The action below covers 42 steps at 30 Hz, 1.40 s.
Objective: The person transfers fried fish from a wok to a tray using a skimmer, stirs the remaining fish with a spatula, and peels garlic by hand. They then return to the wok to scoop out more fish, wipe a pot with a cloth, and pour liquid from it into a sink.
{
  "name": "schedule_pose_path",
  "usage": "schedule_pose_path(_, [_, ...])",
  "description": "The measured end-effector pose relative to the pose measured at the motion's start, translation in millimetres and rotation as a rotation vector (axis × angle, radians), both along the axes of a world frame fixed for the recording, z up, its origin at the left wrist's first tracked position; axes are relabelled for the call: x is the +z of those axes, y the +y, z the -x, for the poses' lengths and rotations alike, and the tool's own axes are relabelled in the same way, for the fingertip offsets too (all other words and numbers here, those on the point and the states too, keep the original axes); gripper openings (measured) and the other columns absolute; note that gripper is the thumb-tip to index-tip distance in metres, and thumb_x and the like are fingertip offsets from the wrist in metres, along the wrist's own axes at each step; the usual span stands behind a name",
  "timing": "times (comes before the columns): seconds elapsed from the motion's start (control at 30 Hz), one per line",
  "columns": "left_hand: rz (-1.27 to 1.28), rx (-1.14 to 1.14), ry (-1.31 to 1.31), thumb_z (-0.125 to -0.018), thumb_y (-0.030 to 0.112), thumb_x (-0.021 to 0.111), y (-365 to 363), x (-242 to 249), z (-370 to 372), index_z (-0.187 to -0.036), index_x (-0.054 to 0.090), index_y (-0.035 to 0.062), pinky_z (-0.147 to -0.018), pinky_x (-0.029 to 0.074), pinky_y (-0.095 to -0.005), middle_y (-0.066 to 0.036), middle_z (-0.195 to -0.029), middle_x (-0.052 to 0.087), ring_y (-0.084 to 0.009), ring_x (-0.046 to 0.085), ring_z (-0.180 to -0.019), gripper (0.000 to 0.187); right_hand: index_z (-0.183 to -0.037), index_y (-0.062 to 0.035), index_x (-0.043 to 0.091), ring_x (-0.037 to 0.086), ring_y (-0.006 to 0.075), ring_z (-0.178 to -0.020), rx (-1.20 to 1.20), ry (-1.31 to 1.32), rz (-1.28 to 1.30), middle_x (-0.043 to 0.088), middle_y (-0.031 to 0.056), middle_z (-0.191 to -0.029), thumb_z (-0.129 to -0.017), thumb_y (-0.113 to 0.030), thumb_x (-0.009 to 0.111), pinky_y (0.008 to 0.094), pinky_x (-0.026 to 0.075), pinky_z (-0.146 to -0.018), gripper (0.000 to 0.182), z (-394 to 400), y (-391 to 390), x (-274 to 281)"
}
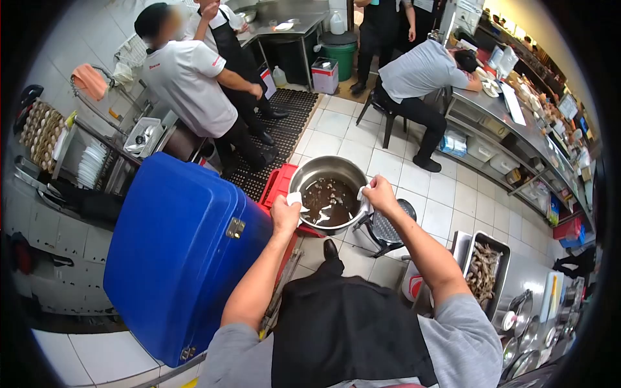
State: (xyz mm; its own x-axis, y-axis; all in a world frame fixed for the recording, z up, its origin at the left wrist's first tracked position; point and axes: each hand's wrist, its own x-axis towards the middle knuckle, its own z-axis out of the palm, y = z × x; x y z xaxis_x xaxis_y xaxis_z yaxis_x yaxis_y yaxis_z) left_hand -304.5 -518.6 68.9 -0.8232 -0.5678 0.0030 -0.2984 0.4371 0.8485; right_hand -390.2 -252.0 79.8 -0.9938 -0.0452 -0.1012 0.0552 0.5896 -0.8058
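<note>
In front of me I carry a wide steel pot [321, 167] between both hands. Dark brown liquid [326, 200] with small pale bits covers its bottom. My left hand [285, 215] is closed on the pot's left side through a folded white cloth [295, 198]. On the opposite side, my right hand [380, 194] grips it through another white cloth [366, 202]. The cloths and fingers hide the pot's handles. Under and behind the pot shows a red plastic crate [278, 183], partly covered.
A big blue cooler [184, 239] stands close on my left. Near the pot's right side is a black stool [390, 226]. A tray of shrimp [484, 268] lies on the right-hand counter. Two people [187, 84] stand ahead left; a seated person [420, 77] leans on a counter.
</note>
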Motion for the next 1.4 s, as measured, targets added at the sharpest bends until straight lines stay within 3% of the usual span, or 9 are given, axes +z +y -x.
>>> schedule_pose_path(0.03, [-0.013,0.028,0.017,-0.068,0.01,0.063,-4.6,-2.5,11.1,-0.066,0.046,0.0012,-0.055,0.043,-0.0342,-0.009,-0.063,0.056,-0.0154,0.053,-0.059,0.019,-0.073,-0.0001,0.051,0.059,0.0293,-0.065,0.024,0.002,0.004,0.059,0.0188,-0.067,-0.065,-0.019,0.065,0.0393,0.047,-0.062,0.025,16.3,-6.5,-3.7])
schedule_pose_path(0.07, [-0.051,0.039,0.004,-0.068,0.013,0.064,-9.2,-4.0,23.9,-0.068,0.051,-0.0017,-0.061,0.047,-0.0396,-0.019,-0.067,0.06,-0.0285,0.062,-0.064,0.02,-0.073,-0.0002,0.051,0.059,0.0288,-0.064,0.049,0.012,0.007,0.059,0.0184,-0.067,-0.065,-0.018,0.065,0.0388,0.047,-0.062,0.025,36.0,-13.2,-4.1])
schedule_pose_path(0.33, [-0.047,0.106,-0.031,-0.068,0.012,0.063,-35.4,-20.1,125.5,-0.068,0.05,-0.0027,-0.062,0.047,-0.0413,-0.02,-0.068,0.06,-0.0312,0.063,-0.066,0.02,-0.074,0.0006,0.051,0.059,0.029,-0.065,0.122,0.002,-0.022,0.059,0.0191,-0.068,-0.067,-0.019,0.064,0.038,0.048,-0.062,0.024,150.0,-49.4,-1.6])
schedule_pose_path(0.57, [-0.109,0.199,-0.042,-0.067,0.013,0.063,-47.2,-47.8,221.6,-0.072,0.054,-0.004,-0.065,0.049,-0.0422,-0.022,-0.072,0.062,-0.0337,0.064,-0.07,0.02,-0.078,0.0019,0.055,0.061,0.0331,-0.073,0.211,-0.017,-0.088,0.062,0.0225,-0.075,-0.066,-0.02,0.065,0.0395,0.049,-0.068,0.027,265.8,-71.7,-39.0])
schedule_pose_path(0.7, [-0.046,0.236,-0.103,-0.066,0.014,0.064,-52.2,-56.9,276.6,-0.072,0.056,-0.0044,-0.064,0.049,-0.0402,-0.022,-0.072,0.063,-0.0319,0.064,-0.069,0.02,-0.076,0.0019,0.054,0.061,0.0348,-0.072,0.265,0.002,-0.057,0.061,0.0235,-0.075,-0.067,-0.021,0.065,0.0409,0.048,-0.067,0.027,334.5,-80.8,-63.8])
schedule_pose_path(0.87, [-0.026,0.327,-0.157,-0.068,0.013,0.063,-53.8,-51.1,345.7,-0.073,0.056,-0.0036,-0.064,0.048,-0.0385,-0.02,-0.071,0.062,-0.0293,0.063,-0.068,0.019,-0.076,0.0016,0.052,0.061,0.0368,-0.072,0.282,-0.03,-0.041,0.06,0.0249,-0.073,-0.068,-0.019,0.063,0.042,0.048,-0.066,0.024,408.3,-95.5,-52.4])
schedule_pose_path(0.93, [-0.026,0.344,-0.093,-0.066,0.012,0.063,-58.2,-50.3,367.0,-0.067,0.05,-0.0007,-0.059,0.046,-0.0343,-0.014,-0.065,0.06,-0.0188,0.057,-0.062,0.018,-0.076,0.002,0.052,0.062,0.0357,-0.073,0.292,-0.04,-0.032,0.061,0.0244,-0.073,-0.067,-0.018,0.063,0.0415,0.048,-0.066,0.025,435.4,-102.5,-46.7])
schedule_pose_path(1.17, [0.048,0.372,-0.133,-0.065,0.012,0.063,-90.3,-14.2,458.7,-0.064,0.045,0.0015,-0.058,0.043,-0.0362,-0.011,-0.062,0.054,-0.0176,0.05,-0.059,0.021,-0.076,0.0018,0.052,0.061,0.0365,-0.072,0.3,0.031,-0.006,0.061,0.024,-0.075,-0.066,-0.017,0.064,0.0426,0.048,-0.067,0.024,531.9,-144.7,-31.0])
schedule_pose_path(1.4, [0.04,0.366,-0.13,-0.065,0.013,0.064,-139.8,-21.9,552.7,-0.065,0.047,0.002,-0.058,0.044,-0.0345,-0.009,-0.063,0.054,-0.0162,0.052,-0.06,0.021,-0.086,0.0026,0.058,0.062,0.0393,-0.086,0.228,-0.04,-0.024,0.063,0.0247,-0.088,-0.068,-0.019,0.064,0.0447,0.048,-0.076,0.029,618.1,-191.6,-33.5])
